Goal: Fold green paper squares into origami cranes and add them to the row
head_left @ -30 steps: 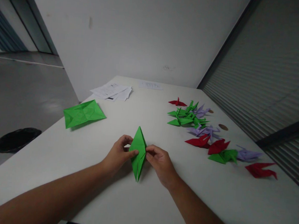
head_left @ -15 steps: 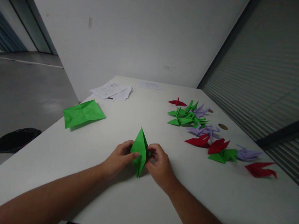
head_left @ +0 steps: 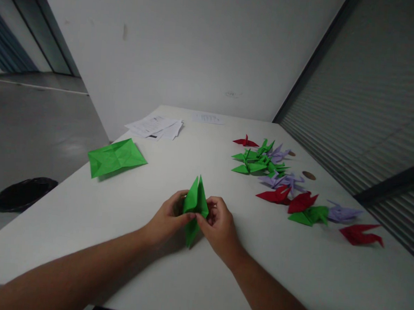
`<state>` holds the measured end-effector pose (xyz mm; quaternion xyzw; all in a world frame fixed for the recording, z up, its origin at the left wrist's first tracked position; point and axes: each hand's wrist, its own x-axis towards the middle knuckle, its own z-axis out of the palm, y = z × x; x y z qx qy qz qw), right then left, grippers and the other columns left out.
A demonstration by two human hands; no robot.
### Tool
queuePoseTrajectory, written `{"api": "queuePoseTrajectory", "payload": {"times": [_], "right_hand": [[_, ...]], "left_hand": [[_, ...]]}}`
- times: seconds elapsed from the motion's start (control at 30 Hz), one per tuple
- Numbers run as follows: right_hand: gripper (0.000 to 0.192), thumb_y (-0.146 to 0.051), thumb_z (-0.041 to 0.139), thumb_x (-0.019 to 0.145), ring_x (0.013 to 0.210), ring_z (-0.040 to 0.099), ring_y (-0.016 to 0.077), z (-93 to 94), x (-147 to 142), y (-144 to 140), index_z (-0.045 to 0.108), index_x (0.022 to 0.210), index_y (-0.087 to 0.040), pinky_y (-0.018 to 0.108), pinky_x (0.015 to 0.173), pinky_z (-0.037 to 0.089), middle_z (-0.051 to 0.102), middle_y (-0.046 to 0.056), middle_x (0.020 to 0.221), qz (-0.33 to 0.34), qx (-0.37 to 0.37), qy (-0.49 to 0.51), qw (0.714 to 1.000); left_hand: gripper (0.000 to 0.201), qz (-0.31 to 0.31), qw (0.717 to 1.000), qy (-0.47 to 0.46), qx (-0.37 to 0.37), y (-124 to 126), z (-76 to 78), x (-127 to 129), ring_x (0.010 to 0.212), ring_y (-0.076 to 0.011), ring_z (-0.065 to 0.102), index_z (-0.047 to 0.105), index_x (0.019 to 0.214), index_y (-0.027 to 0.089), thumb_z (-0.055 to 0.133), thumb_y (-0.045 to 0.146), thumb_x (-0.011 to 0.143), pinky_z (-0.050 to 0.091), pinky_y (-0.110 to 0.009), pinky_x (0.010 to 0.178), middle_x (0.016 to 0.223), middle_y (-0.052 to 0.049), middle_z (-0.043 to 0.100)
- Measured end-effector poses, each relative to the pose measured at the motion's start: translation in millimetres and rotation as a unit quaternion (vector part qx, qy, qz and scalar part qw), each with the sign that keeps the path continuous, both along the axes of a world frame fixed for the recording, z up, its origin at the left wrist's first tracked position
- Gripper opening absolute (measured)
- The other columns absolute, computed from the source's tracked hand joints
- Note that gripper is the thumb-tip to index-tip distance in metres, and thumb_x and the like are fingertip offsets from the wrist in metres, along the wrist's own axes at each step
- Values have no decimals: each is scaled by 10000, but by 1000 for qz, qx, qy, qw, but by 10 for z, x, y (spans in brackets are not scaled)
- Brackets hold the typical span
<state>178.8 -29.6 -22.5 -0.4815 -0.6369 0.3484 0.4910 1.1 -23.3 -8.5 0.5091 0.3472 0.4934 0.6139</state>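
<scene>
A green folded origami paper [head_left: 192,202], long and diamond-shaped, stands tilted between my hands over the near middle of the white table [head_left: 171,274]. Two pointed flaps rise at its top, slightly apart, and a point hangs below. My left hand [head_left: 170,218] pinches its left side, thumb in front and fingers behind. From the right, my right hand [head_left: 218,223] grips it, the thumb pressing at its middle close to the left thumb. The fingertips behind the paper are partly hidden.
At the left edge lies a creased green paper sheet [head_left: 117,158]. Printed papers [head_left: 154,125] rest at the back. Several folded cranes stand along the right side, among them a red crane [head_left: 360,234] and a purple crane [head_left: 343,212]. A black bin [head_left: 24,194] is on the floor at left.
The green paper has turned and opened at the top, so two points show instead of one. My right thumb has moved onto its front, near the left thumb.
</scene>
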Motion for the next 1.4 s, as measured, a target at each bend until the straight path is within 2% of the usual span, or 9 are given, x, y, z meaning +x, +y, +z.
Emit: {"api": "queuePoseTrajectory", "payload": {"times": [0.17,0.33,0.4,0.5,0.6,0.87,1.03,1.17,1.4], "right_hand": [[204,-308,693,859,819,600,181,-42,49,88,542,975,-234,298,694,496,592,18,925,0,-6,63,998],[252,-319,711,858,746,610,171,-86,49,127,511,990,-242,282,660,487,615,-14,820,42,-69,150,985],[246,-301,719,841,740,608,170,-70,41,117,516,967,-239,279,657,484,613,-18,804,42,-61,143,987],[207,-279,706,844,757,615,172,-28,29,88,531,942,-233,284,675,493,620,-13,819,56,-40,115,991],[166,-253,681,851,775,618,176,17,18,56,544,941,-225,293,689,502,628,-3,842,70,-22,87,994],[123,-217,649,852,778,617,179,104,5,-12,565,942,-222,299,693,508,634,6,849,79,-10,41,996],[114,-207,635,861,762,610,173,79,18,-35,563,948,-226,287,683,504,632,-5,840,89,-18,26,995],[105,-204,629,879,763,601,167,62,21,-43,581,970,-226,277,687,506,638,-4,863,94,-16,15,995],[124,-212,661,868,751,604,186,131,5,-68,623,984,-235,287,691,528,632,-5,794,91,-6,2,996]], "left_hand": [[456,1,998,-44,-34,34,-30,-4,1003,-244,670,674,1239,202,795,204,799,500,-374,896,1089,-91,741],[505,17,997,-36,-63,33,-10,-6,949,-215,675,631,1240,207,823,204,773,518,-349,856,1016,-70,725],[514,41,996,-35,-68,26,11,-5,929,-201,675,593,1190,242,851,215,746,531,-325,810,994,-38,708],[417,77,995,-43,-55,29,23,-5,874,-174,664,534,979,247,869,263,731,534,-286,738,962,5,675],[347,55,998,-8,-22,45,11,-15,784,-150,620,529,880,215,842,316,769,507,-261,680,849,19,627],[222,49,991,107,63,94,36,-26,758,-157,543,632,834,171,755,357,834,431,-273,676,788,1,599],[171,44,995,77,54,97,64,0,778,-162,555,639,884,183,742,301,816,437,-274,695,813,7,609],[228,15,998,44,50,70,91,37,782,-155,565,635,956,192,767,301,805,440,-267,686,835,5,615],[221,-11,994,76,82,116,154,18,830,-177,599,594,821,177,737,344,850,474,-305,745,906,-37,669]]}}
